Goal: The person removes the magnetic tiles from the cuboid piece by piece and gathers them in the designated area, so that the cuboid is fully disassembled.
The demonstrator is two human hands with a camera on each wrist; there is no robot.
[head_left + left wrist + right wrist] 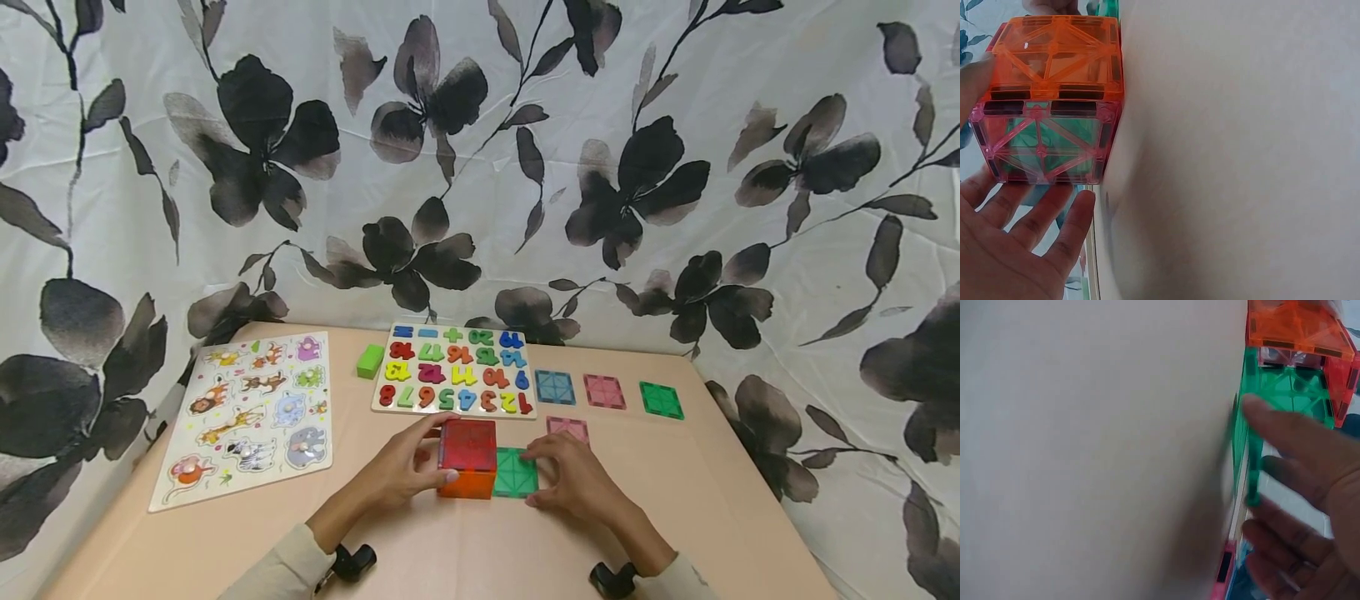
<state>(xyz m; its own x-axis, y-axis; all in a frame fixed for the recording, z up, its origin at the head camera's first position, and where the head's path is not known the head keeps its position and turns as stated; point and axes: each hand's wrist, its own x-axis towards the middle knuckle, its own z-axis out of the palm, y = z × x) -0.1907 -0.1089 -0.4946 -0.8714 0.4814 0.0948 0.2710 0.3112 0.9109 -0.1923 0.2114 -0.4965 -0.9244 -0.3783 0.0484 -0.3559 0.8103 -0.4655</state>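
Note:
A cube of see-through magnetic tiles (467,450) stands on the table, with a red top and an orange front. My left hand (401,462) holds it from the left, thumb near the front and fingers toward the back. In the left wrist view, the cube's orange face (1057,53) and pink face (1041,144) show. Beside the cube's right side lies a green magnetic tile (516,475). My right hand (576,479) pinches that tile by its edges, as the right wrist view shows with the thumb (1297,434) on it.
Behind the hands sits a number puzzle board (381,402). An animal puzzle board (172,417) lies left, with a green block (370,362) between them. Loose tiles lie at right: blue (555,387), pink (604,392), green (662,401), and another pink tile (567,428) near the right hand.

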